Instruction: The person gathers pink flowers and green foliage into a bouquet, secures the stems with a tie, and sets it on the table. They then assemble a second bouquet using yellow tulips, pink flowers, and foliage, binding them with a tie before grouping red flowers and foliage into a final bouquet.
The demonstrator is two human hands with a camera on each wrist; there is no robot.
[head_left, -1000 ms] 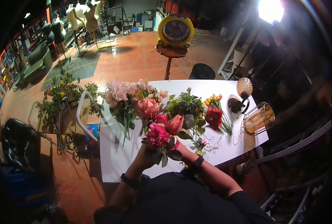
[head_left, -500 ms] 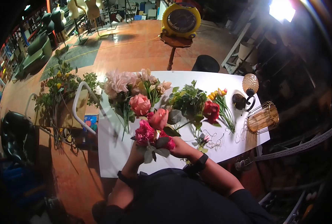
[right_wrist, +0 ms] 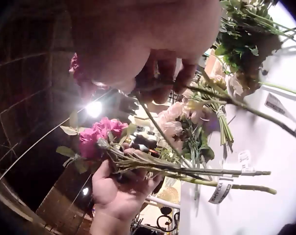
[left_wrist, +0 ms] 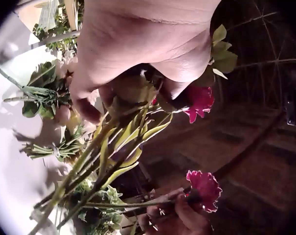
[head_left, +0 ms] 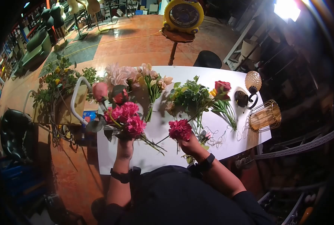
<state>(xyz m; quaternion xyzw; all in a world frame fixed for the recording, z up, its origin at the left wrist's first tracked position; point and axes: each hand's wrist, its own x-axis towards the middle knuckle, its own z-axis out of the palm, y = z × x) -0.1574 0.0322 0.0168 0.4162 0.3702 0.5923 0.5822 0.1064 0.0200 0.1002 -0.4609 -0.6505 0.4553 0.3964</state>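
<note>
My left hand (head_left: 125,148) grips a bunch of magenta carnations (head_left: 131,122) with a coral rose (head_left: 99,91) above them. Its fingers (left_wrist: 87,108) curl round the stems, which fan out beyond the hand in the left wrist view. Held apart to the right, my right hand (head_left: 193,145) pinches the stem of a single magenta carnation (head_left: 180,129). Thin stems (right_wrist: 231,99) with paper tags run out from under the right fingers. A red rose (head_left: 222,89) stands out beyond that hand, overlapping some yellow tulips in the head view.
On the white table (head_left: 155,150) lie pale pink flowers (head_left: 118,75), a green leafy bunch (head_left: 189,93), tangled string (head_left: 219,139), a wall lamp (head_left: 253,80) and a wire-and-wood lantern (head_left: 262,118). Leafy branches (head_left: 58,86) stand left, beside a white metal rail (head_left: 75,101).
The hands, together at the bunch before, have drawn apart. My left hand has moved left with the bunch; my right has moved right with one carnation. The red rose has shifted up and right.
</note>
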